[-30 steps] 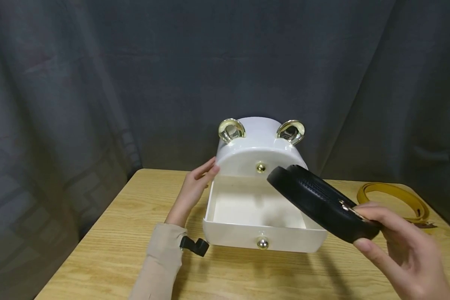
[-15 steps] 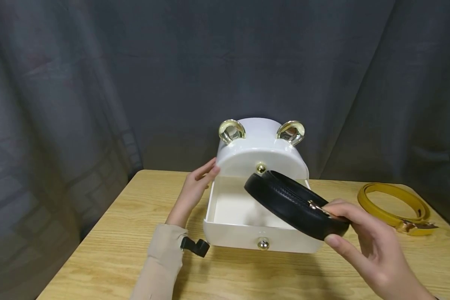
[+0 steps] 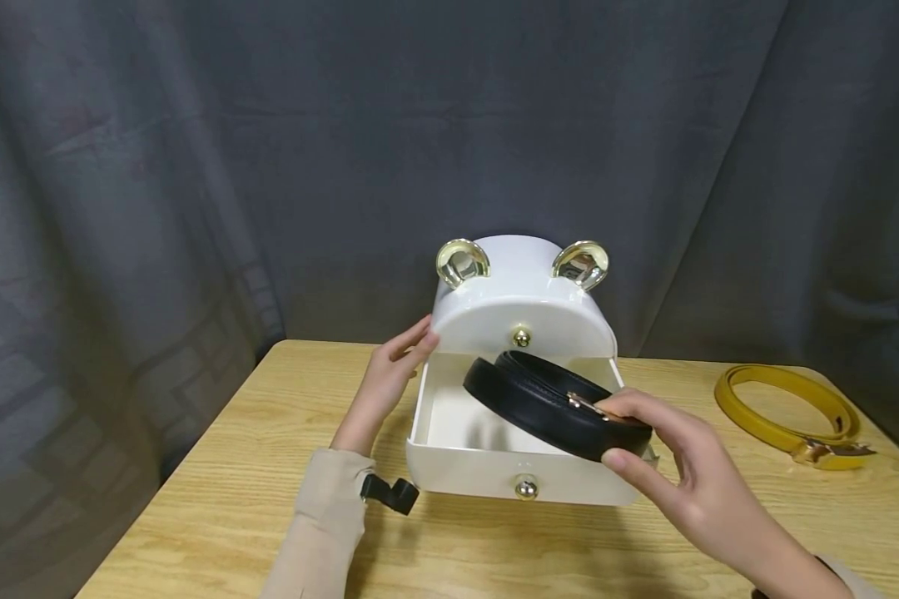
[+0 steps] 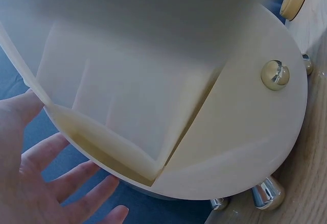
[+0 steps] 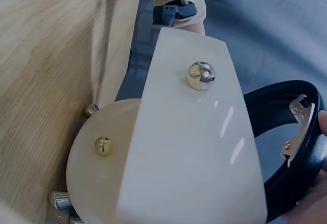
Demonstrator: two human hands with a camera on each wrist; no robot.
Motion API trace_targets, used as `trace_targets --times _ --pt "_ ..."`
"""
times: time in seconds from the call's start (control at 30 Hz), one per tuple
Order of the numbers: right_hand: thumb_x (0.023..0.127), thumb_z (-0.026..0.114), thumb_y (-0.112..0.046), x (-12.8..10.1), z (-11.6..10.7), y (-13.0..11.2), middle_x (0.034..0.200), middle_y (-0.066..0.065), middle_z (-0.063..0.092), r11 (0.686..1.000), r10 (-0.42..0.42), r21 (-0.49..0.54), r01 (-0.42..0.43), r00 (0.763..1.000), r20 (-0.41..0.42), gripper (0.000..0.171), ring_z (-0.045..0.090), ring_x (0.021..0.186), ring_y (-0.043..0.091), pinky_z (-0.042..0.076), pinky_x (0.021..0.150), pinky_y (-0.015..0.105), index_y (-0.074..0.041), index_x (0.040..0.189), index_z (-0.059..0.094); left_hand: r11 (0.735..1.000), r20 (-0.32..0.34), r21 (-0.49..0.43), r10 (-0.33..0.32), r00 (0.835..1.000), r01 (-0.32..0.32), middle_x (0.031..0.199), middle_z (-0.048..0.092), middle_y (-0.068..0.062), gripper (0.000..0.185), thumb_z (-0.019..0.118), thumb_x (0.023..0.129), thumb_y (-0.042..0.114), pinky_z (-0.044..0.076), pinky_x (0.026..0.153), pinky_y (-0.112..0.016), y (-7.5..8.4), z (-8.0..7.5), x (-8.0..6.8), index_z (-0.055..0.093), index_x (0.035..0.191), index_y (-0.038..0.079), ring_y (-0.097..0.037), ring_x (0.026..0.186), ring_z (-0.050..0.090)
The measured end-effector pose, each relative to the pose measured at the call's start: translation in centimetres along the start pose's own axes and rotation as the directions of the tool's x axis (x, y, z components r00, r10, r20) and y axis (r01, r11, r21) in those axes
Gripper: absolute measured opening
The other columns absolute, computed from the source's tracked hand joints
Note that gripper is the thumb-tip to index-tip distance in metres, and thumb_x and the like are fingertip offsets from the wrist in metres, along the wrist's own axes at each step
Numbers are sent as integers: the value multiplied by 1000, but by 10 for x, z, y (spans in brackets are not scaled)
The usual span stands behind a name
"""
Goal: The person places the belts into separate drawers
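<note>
A coiled black belt (image 3: 539,412) with a gold-coloured buckle (image 3: 586,406) is held tilted over the pulled-out drawer (image 3: 468,470) in the head view. My right hand (image 3: 685,478) pinches its near right end between thumb and fingers. The drawer belongs to a white box (image 3: 520,270) with a rounded top and two gold ears. My left hand (image 3: 391,378) rests against the box's left side. In the left wrist view, the fingers (image 4: 76,191) are extended and spread along the box's rim. The right wrist view shows the belt's loop (image 5: 286,89) beside the drawer front.
A coiled yellow belt (image 3: 764,424) with a gold buckle lies at the right of the wooden table (image 3: 217,491). A gold knob (image 3: 521,337) sits on the box's upper front, and another knob (image 3: 526,487) on the drawer front. A dark curtain (image 3: 389,150) hangs behind.
My right hand has carried the black belt leftward, from the drawer's right side to over the drawer, uncovering the yellow belt's buckle. The left hand and box have stayed put.
</note>
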State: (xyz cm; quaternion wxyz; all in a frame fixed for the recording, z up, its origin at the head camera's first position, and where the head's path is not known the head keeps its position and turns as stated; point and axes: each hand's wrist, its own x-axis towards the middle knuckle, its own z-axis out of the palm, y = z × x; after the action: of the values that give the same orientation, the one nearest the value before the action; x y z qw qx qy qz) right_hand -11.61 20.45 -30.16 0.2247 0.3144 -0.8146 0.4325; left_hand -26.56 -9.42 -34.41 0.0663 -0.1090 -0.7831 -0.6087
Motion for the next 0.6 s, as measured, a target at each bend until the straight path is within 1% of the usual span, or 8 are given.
trace_targets --times 0.1,0.2,0.4,0.6 --pt "82 73 10 2 4 6 104 -3 68 1000 -27 -13 26 1000 -6 40 59 89 10 46 78 15 -14 114 68 1000 0 -1 -3 1000 3 145 52 1 50 60 99 41 46 92 -43 0 0 0 53 145 25 -24 125 54" --pt "81 74 9 4 6 10 105 -4 67 999 -38 -29 38 999 4 40 59 88 10 46 78 15 -14 113 68 1000 -1 -6 -7 1000 7 145 53 3 49 60 98 42 46 93 -44 0 0 0 54 145 26 -23 125 54" --pt "81 76 6 8 9 13 107 -7 66 999 -14 -41 16 999 50 37 58 89 10 46 78 16 -13 112 68 1000 -4 -8 -7 1000 7 144 53 3 48 60 98 41 47 91 -41 0 0 0 55 144 26 -23 124 55" --pt "82 77 0 13 11 17 105 -9 66 997 -19 -78 27 995 99 36 58 89 9 46 78 18 -18 113 68 1000 -4 -3 -3 1000 3 144 53 3 48 60 99 41 47 89 -39 0 0 1 54 144 25 -23 123 56"
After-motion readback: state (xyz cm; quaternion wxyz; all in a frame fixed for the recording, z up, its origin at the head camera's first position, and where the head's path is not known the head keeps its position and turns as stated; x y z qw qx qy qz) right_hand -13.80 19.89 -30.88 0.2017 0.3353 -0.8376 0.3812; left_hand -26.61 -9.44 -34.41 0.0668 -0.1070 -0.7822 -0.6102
